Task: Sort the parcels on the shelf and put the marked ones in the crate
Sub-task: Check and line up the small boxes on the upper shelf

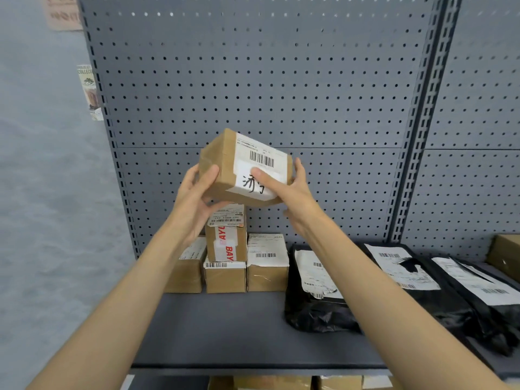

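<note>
At frame centre, left hand (197,192) and right hand (284,187) clasp the hand-marked brown cardboard parcel (225,164); best keep both thumbs pressed while checking its mark.

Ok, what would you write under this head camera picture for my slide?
Both hands, left hand and right hand, hold up a cardboard parcel with handwritten marking above the grey shelf of parcels.

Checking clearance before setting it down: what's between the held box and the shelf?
Head view: directly under the held box stands a taped box stacked on another carton.
</note>
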A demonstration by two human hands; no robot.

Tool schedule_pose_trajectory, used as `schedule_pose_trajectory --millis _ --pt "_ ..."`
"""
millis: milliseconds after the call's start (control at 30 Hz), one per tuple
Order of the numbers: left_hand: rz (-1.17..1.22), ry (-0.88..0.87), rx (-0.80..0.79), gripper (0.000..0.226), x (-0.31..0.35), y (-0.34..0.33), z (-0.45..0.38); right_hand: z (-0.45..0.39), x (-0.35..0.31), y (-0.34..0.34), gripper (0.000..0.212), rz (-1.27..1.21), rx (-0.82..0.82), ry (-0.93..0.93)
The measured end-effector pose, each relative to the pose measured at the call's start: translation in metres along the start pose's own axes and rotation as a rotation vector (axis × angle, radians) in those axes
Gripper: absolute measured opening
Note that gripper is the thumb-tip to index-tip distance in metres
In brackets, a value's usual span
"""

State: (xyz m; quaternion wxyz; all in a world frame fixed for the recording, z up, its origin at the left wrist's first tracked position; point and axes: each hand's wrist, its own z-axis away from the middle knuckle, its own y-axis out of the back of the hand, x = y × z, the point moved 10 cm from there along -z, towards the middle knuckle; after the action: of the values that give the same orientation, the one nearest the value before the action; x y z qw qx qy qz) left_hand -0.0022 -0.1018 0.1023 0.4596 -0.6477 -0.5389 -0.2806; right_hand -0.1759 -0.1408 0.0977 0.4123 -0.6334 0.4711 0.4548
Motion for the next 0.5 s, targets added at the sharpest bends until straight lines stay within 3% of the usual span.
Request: schedule_pose_trajectory --millis 67,133,333,400,500 --pt "0.007 0.030 -0.006 0.080 -0.004 0.003 0.001 -0.002 0.010 -0.010 0.100 0.003 -0.059 -0.072" --pt "-0.013 0.062 -0.012 0.085 -0.007 0.008 0.002 -0.002 0.011 -0.019 0.066 0.006 -0.118 -0.068" --pt "-0.174 0.062 0.051 0.043 -0.004 0.041 0.001 -0.007 0.015 -0.025 0.029 -0.175 -0.142 -0.062" --pt "-0.138 0.042 0.118 0.030 -0.005 0.057 0.001 -0.007 0.015 -0.028 0.024 -0.199 -0.161 -0.052" --pt "-0.045 0.048 0.153 0.034 -0.010 0.072 0.003 -0.007 0.015 -0.034 0.035 -0.186 -0.196 -0.023"
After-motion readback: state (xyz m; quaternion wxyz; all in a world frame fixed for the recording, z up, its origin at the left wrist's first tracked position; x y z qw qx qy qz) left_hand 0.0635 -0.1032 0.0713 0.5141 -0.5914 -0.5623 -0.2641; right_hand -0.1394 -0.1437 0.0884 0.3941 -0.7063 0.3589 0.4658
